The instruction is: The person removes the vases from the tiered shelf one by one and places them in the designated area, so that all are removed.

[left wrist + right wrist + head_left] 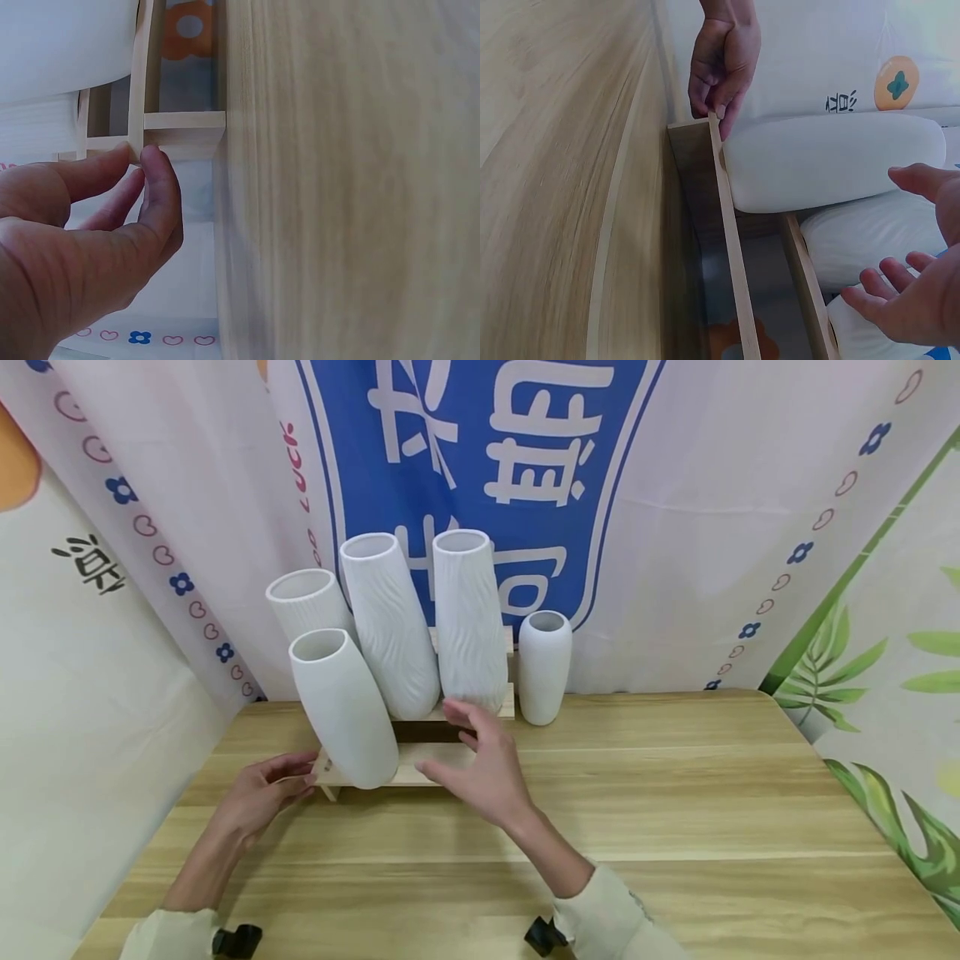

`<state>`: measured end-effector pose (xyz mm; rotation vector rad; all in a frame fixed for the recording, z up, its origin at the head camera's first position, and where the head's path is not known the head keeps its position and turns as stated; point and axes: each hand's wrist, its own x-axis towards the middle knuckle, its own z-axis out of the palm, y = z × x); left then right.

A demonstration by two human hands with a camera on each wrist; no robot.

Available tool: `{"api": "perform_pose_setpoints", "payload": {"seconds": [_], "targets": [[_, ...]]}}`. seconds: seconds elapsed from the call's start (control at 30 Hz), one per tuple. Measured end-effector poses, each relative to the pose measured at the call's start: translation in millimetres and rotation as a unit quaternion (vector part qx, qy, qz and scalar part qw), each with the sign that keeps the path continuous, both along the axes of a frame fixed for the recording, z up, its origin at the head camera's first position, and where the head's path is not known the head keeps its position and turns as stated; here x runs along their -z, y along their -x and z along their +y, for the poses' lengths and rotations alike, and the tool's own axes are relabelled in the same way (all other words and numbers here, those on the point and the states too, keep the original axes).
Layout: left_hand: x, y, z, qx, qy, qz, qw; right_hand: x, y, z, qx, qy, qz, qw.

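A stepped wooden display stand [420, 768] stands on the table and bears several white vases. My left hand [255, 797] pinches the front left end of its lowest board between thumb and fingers, as the left wrist view shows [112, 217]. On that board a smooth white vase [341, 710] stands at the left end. Behind it, two tall wavy-textured vases [393, 635] stand one step up, and a ribbed vase [309, 597] is partly hidden. My right hand [491, 768] is over the right part of the lowest board, fingers spread and holding nothing, overlapping the foot of the right wavy vase [471, 627].
A smaller white vase [545, 672] stands on the wooden table [675, 810] just right of the stand. A printed curtain [697, 527] hangs close behind, with a white cloth [90, 677] on the left side and a leaf-printed one [892, 693] on the right.
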<state>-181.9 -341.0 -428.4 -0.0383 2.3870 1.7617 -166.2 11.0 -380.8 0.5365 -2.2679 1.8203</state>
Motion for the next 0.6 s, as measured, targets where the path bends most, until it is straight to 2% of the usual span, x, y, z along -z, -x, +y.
{"api": "perform_pose_setpoints", "payload": {"seconds": [0.6], "targets": [[1.0,0.8,-0.2,0.003,0.004,-0.007,1.0000,1.7,5.1,-39.5,-0.018,0.041,-0.010,0.999]]}}
